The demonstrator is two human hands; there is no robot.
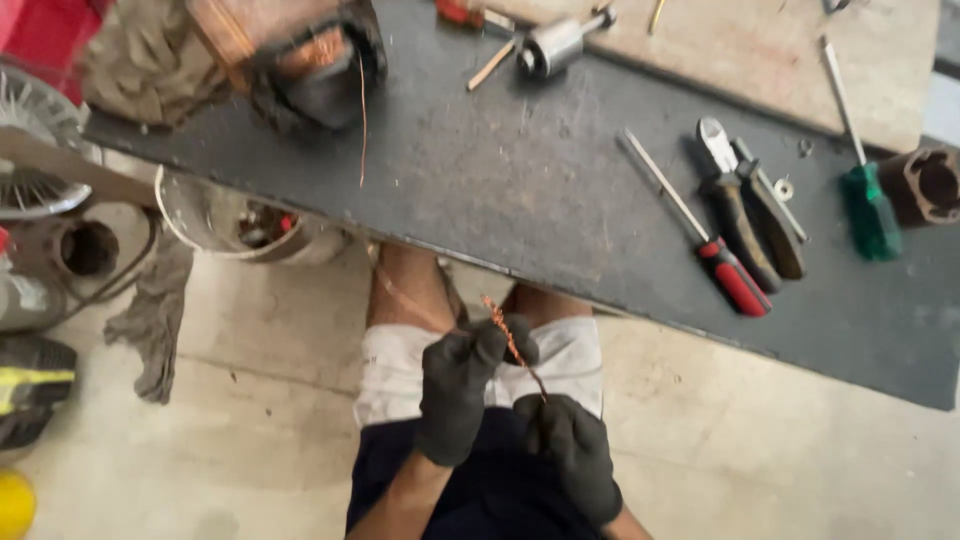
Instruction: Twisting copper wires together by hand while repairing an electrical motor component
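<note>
Copper wire (512,345), twisted into a thin strand, runs between the two gloved hands. The left hand (462,385) has its fingers (490,340) curled tight round the upper part; the right hand (572,450) has its fingers closed on the lower end, just below. The strand looks light, springy and easily kinked, so a hold close to the twist seems best. Well above the fingers, on the dark surface (540,190), lie a red-handled screwdriver (700,235), pliers (745,210) and a green-handled screwdriver (862,175). Up and left of the fingers, a white bucket (215,225) holds small parts too dim to tell.
</note>
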